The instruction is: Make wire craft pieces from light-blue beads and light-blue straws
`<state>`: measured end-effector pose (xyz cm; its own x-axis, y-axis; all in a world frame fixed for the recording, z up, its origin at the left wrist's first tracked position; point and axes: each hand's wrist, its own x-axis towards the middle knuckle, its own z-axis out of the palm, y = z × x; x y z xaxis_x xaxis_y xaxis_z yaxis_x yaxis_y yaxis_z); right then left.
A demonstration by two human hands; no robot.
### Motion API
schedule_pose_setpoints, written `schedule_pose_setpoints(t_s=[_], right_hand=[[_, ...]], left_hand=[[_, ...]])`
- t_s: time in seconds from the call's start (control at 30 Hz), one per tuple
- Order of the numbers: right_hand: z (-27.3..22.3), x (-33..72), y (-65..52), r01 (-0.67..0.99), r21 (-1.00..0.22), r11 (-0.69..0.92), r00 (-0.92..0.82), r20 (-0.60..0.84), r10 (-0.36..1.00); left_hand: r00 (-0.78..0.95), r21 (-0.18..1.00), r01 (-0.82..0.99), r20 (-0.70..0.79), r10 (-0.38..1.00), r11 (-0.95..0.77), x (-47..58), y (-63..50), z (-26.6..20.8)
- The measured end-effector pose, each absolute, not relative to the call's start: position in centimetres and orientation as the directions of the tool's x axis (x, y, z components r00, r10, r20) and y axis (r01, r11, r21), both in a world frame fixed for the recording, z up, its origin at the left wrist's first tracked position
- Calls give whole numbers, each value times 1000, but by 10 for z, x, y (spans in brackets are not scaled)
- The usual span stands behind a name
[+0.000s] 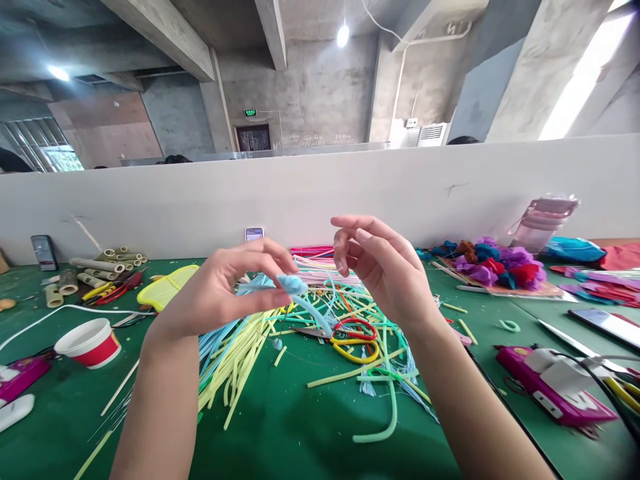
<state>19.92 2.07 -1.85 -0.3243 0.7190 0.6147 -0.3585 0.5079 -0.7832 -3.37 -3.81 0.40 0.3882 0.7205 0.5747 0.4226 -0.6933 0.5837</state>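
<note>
My left hand (pixel 243 283) is raised over the table, its thumb and fingers pinched on a light blue fuzzy strip (pixel 293 285). One end of the strip is a rolled, lumpy tip; a curved length hangs down toward the scissors. Across from it, my right hand (pixel 383 267) is held up with bent fingers apart, and nothing shows in it. Scissors (pixel 356 339) with a red and a yellow handle loop lie below, between the hands. Around them spreads a tangle of pale yellow, light blue and green strips (pixel 245 353), partly hidden by my left hand.
At left stand a red and white paper cup (pixel 93 343) and bamboo pieces (pixel 103 267). On the right are a magenta power strip (pixel 547 387), a phone (pixel 607 327), colourful crumpled flowers (pixel 500 263) and a pink bottle (pixel 545 223). A white partition (pixel 200 207) runs behind the green table (pixel 270 440).
</note>
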Motion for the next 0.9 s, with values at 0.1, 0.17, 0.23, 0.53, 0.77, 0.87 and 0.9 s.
schedule_pose_setpoints(t_s=[0.1, 0.17, 0.23, 0.53, 0.77, 0.87, 0.9], right_hand=[[-17, 198, 11, -340, -764, 548, -335, 643, 689], [-15, 198, 3, -335, -746, 575, -338, 665, 666], [-14, 198, -4, -343, -726, 596, -346, 688, 638], [-10, 203, -19, -207, -677, 706, -361, 724, 588], [-13, 205, 0, -157, -624, 766, -313, 767, 561], [-16, 209, 14, -127, -571, 811, -289, 803, 521], [-17, 210, 18, -117, -558, 821, -277, 813, 513]], left_hand=[[433, 600, 381, 557, 709, -704, -21, -45, 2], [446, 605, 391, 535, 718, -694, -14, -47, 0], [464, 606, 416, 500, 731, -678, -10, -49, -1], [473, 582, 457, 481, 738, -673, -17, -56, 3], [496, 618, 386, 487, 719, -685, -24, -57, 5], [509, 624, 349, 500, 701, -699, -25, -58, 6], [516, 624, 336, 505, 692, -706, -25, -58, 6]])
